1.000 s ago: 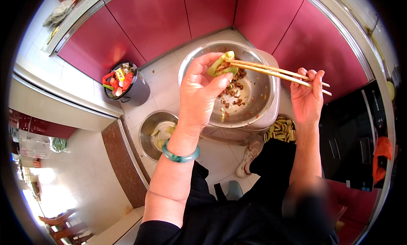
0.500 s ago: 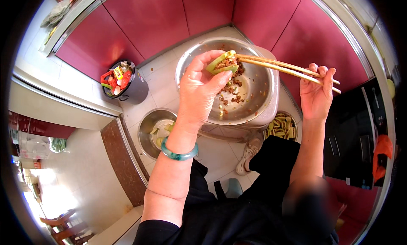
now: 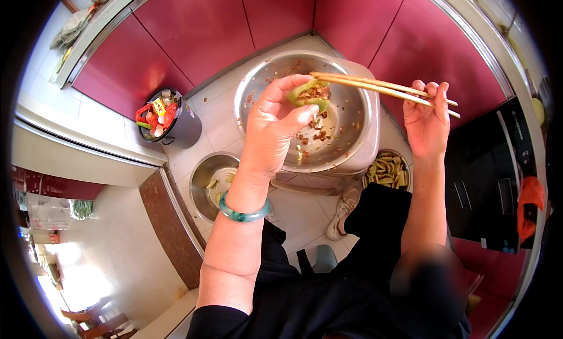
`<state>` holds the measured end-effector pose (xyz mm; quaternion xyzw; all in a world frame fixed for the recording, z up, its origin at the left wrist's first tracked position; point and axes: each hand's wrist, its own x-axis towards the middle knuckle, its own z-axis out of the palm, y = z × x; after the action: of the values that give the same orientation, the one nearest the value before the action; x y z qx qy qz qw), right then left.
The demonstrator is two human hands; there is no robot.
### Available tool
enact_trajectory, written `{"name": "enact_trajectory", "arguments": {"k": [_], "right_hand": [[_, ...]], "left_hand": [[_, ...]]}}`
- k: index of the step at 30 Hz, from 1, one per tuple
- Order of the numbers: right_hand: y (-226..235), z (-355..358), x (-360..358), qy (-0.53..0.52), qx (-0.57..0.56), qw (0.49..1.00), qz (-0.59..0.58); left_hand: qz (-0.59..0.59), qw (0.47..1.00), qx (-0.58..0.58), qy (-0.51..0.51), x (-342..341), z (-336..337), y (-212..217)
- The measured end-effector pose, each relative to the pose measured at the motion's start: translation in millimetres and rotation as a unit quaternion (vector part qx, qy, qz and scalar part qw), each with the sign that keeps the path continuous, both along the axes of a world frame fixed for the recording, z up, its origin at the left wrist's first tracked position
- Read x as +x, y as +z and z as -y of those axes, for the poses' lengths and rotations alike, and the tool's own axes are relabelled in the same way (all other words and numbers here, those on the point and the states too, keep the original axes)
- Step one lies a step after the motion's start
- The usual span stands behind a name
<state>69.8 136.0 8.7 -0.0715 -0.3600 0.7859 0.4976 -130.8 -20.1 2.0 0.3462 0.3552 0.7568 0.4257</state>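
Note:
Between the thumb and fingers of my left hand (image 3: 271, 119) is a pale green piece of vegetable (image 3: 299, 94), folded open around brown minced filling (image 3: 315, 92). Its exact kind I cannot make out. My right hand (image 3: 428, 119) grips a pair of wooden chopsticks (image 3: 375, 87) near their back ends. Their tips reach the upper edge of the green piece. Both hands work above a large steel basin (image 3: 352, 136), where loose brown filling (image 3: 319, 132) lies scattered over the bottom. A green bangle (image 3: 244, 214) circles my left wrist.
The basin rests on a pale stool (image 3: 372, 128). At its lower left stands a steel bowl (image 3: 199, 178) with a few green pieces; at its lower right, a bowl of filled green pieces (image 3: 387, 170). A full dark bin (image 3: 189, 129) stands by the pink cabinets (image 3: 193, 28).
The chopstick tips have shifted to the upper edge of the green piece, which is turned so more filling shows. The whole view has shifted slightly.

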Motion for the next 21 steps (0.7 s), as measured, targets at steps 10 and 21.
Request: {"name": "enact_trajectory", "arguments": {"k": [10,21], "right_hand": [[-5.8,1.8,-2.9,0.027,-0.033,0.999,-0.016],[-18.9,24.3,-26.0,0.048,-0.134,0.989,-0.049]], "left_hand": [[0.088,0.995,0.039,-0.039,0.7,-1.8,0.8],[0.230,0.963,0.109,-0.089,2.7,-4.9,-0.9]]}}
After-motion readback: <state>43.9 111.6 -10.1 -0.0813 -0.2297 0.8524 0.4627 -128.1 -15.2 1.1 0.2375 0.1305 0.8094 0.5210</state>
